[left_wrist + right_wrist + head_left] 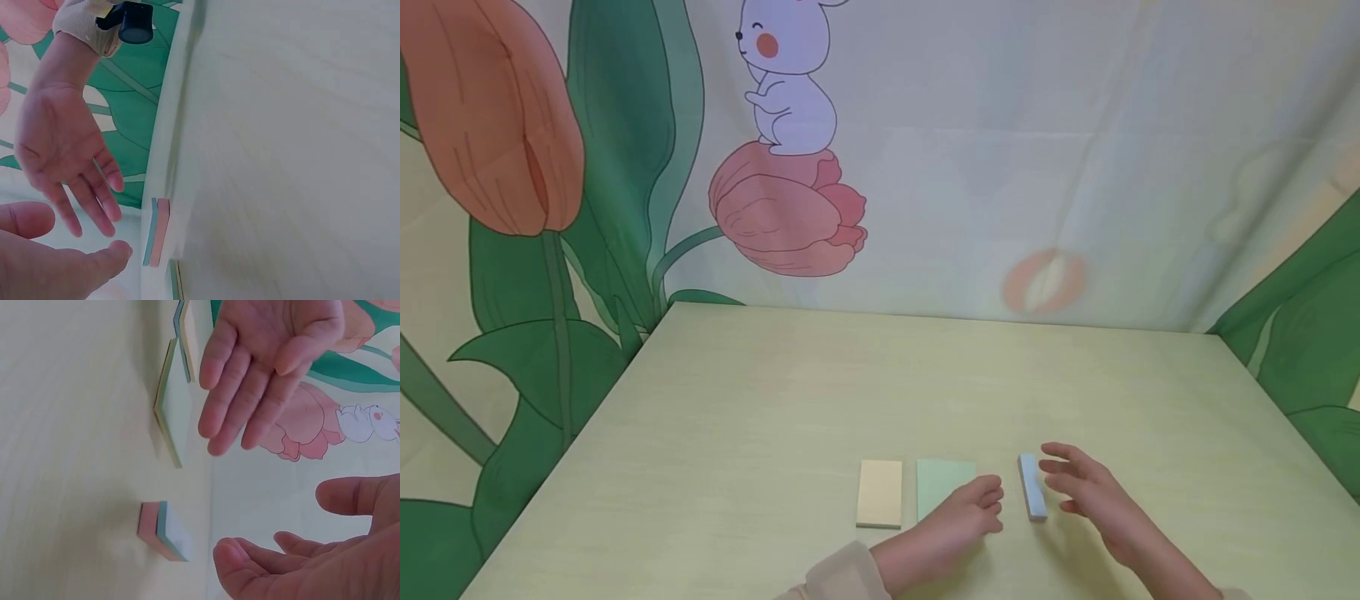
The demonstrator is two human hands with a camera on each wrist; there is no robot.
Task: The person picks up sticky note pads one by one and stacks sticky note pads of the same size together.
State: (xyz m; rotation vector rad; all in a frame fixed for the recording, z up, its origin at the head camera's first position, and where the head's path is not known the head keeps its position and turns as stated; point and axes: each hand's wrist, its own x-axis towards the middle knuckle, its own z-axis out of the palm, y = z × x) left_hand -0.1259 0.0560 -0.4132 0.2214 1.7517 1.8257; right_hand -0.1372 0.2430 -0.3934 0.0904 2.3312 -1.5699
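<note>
A narrow light-blue block (1032, 487), with pink and teal layers along its side in the right wrist view, lies on the table between the two hands. My right hand (1093, 496) hovers just to the right of it, fingers loosely bent and holding nothing. To the block's left is my left hand (951, 525), its fingers pointing toward the block and its palm bare in the right wrist view. The left hand overlaps a pale green pad (942, 479) in the head view, hiding its lower right part. Farther left lies a cream rectangular pad (880, 493).
All three pieces lie in a row on a pale wood-patterned table (760, 400), toward its near side. Behind the table's far edge hangs a curtain (940, 192) printed with tulips and a white rabbit. A small black device (134, 24) is strapped at the right wrist.
</note>
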